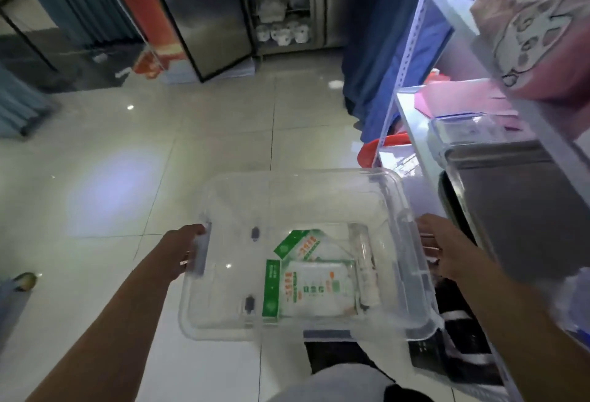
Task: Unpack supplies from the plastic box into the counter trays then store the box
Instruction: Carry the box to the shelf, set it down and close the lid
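Both hands grip the clear plastic box (287, 197) by its short sides, the left hand (183, 250) curled around the left handle and the right hand (439, 248) clamped over the right rim, so the box hangs between them above the tiled floor (127, 152), just beside the white shelf (412, 120). Inside, green-and-white packets (311, 286) and a white tube (365, 270) lie loose toward the right end. I'd judge that load lopsided: a tilt could slide it further and drag on the right grip, and the box's right corner could clip the shelf upright. No counter trays are visible.
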`<state>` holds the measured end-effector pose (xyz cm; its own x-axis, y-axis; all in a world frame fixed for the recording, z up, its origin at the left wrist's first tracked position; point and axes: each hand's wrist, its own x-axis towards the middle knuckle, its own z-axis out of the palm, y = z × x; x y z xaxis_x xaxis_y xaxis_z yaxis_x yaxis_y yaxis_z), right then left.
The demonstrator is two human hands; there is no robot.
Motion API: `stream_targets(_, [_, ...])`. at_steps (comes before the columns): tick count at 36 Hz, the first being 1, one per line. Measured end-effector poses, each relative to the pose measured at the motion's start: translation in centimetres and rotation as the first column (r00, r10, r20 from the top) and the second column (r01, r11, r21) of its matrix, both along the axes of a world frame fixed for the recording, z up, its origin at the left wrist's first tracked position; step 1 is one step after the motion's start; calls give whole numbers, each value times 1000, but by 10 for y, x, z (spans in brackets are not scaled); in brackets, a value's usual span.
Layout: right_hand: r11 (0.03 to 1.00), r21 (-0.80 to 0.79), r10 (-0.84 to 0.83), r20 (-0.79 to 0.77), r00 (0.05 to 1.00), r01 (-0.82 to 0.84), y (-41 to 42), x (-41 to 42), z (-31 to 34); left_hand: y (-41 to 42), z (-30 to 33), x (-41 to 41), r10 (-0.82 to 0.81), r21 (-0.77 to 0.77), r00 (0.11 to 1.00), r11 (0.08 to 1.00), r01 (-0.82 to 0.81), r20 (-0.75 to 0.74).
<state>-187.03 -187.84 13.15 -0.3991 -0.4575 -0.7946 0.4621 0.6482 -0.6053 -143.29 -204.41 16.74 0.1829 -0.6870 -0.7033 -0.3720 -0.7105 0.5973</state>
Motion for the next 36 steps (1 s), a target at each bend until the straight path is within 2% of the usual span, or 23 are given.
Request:
stream_targets(12, [938, 36, -348, 70, 935, 346, -127, -26, -47, -255, -5, -120, -245, 50, 969, 969, 243, 35])
stream_targets(15, [896, 86, -441, 52, 896, 436, -142, -25, -68, -309, -26, -161, -355, 96, 932, 932, 348, 66])
stream_targets(18, [833, 159, -547, 103, 831, 529, -157, -15, -81, -358, -54, -204, -475, 139, 874, 876, 461, 98])
stream_targets(22, [687, 240, -713, 45, 699, 686, -180, 7, -103, -422, -105, -260, -640, 217, 760, 762, 610, 110])
stream_targets(24, [600, 262, -784, 3, 621, 756, -193, 22, -120, -452, -135, -289, -720, 243, 686, 687, 685, 103])
stream_targets(27, [466, 387, -863, 1, 505, 795, -213, 49, -141, -487, -175, -334, -825, 311, 559, 555, 772, 85])
stream_targets(31, [243, 470, -955, -35, 293, 849, -238, 84, -168, -524, -226, -383, -912, 353, 408, 391, 850, 26])
stream_targets(34, [92, 473, -969, -159, 187, 876, -259, 114, -200, -541, -267, -416, -972, 369, 233, 215, 904, -4])
stream_targets(36, [-6, 469, -980, -177, 87, 883, -272, 126, -223, -542, -296, -438, -993, 370, 118, 105, 923, -13])
